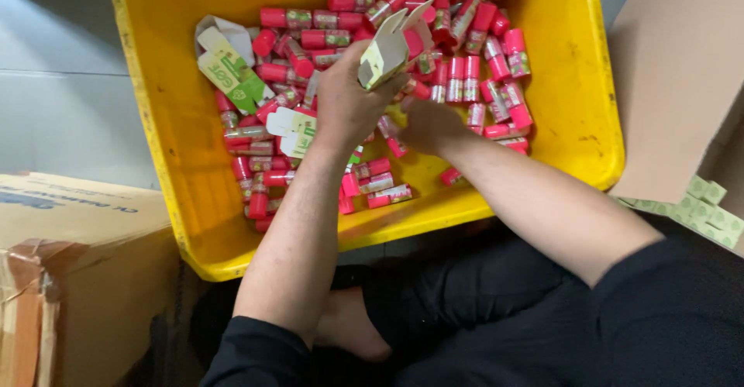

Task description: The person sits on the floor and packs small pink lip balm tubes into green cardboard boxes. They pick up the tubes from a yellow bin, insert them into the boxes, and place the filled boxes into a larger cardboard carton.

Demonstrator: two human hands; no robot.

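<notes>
A yellow plastic bin (159,85) holds several small pink bottles (496,65) with pink caps. My left hand (349,96) grips a small pale carton (385,50), its flaps open, just above the bottles. My right hand (428,123) reaches into the bin, palm down on the pile of bottles; whether it holds one is hidden. More small cartons (232,65) with green print lie among the bottles at the bin's left side.
A brown cardboard box (70,255) stands at lower left. A large cardboard sheet (674,85) leans at right, with a strip of flat green-printed cartons (697,213) below it. My dark-clothed legs and a bare foot (353,329) are under the bin's near edge.
</notes>
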